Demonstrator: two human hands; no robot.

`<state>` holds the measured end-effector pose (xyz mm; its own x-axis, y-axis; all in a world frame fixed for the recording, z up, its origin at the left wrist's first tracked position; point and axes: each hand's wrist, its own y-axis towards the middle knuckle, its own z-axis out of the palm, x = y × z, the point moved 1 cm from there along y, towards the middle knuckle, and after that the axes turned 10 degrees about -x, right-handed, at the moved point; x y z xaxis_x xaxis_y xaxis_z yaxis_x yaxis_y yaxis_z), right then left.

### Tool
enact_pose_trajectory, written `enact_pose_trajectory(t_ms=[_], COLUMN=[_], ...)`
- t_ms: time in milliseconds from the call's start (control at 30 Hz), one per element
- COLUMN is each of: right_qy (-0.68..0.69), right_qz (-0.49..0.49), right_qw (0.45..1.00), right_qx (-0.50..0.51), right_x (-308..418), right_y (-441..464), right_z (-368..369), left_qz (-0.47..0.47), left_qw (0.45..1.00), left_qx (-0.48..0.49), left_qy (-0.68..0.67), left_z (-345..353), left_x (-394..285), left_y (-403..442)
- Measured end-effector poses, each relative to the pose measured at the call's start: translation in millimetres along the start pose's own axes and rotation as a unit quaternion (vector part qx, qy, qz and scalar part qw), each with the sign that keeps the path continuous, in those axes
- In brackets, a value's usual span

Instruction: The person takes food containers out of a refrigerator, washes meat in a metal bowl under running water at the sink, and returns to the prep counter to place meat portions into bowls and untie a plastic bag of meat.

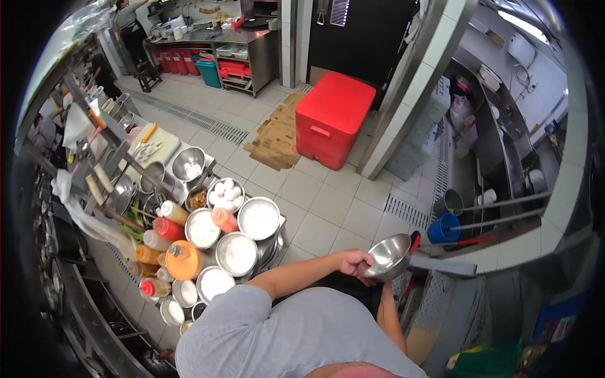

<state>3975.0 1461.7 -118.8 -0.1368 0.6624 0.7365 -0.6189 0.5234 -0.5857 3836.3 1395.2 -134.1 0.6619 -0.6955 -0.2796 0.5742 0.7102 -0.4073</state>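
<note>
My left hand (356, 261) is closed on the near-left rim of a steel mixing bowl (394, 255). The bowl is tilted in front of my body, and a bright patch shows inside; I cannot tell whether it is a reflection or contents. My right forearm (391, 318) reaches up to the underside of the bowl, which hides the fingers of that hand. At the bowl's far right edge a red and black object (415, 240) shows, its kind unclear.
To the left, a worktable holds squeeze bottles (169, 228), containers of white powder (237, 253), a bowl of eggs (225, 193) and a cutting board (151, 149). A red cooler box (334, 120) stands ahead. A blue bucket (444, 228) is at right. Other people stand far left.
</note>
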Motion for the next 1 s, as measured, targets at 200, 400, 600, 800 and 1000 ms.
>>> enact_pose_trajectory(t_ms=[200,400,600,800,1000], right_qy=[-0.004,-0.187,-0.601,-0.627,-0.46], right_qz=[0.069,0.057,-0.392,-0.464,-0.431], right_qw=[0.997,0.965,0.652,0.582,0.731], right_qx=[0.044,0.173,0.246,0.232,0.261], right_x=[72,192,204,241,262], right_y=[99,220,369,415,501], right_z=[-13,67,169,267,348], left_qz=[0.09,0.251,0.353,0.318,0.382], left_qw=[0.984,0.947,0.894,0.894,0.877], left_qx=[-0.149,-0.113,-0.196,-0.241,-0.202], left_qy=[-0.047,-0.163,-0.193,-0.205,-0.21], left_z=[-26,-57,-149,-222,-279], left_x=[-117,-241,-317,-385,-465], left_y=[2,-37,-96,-134,-202])
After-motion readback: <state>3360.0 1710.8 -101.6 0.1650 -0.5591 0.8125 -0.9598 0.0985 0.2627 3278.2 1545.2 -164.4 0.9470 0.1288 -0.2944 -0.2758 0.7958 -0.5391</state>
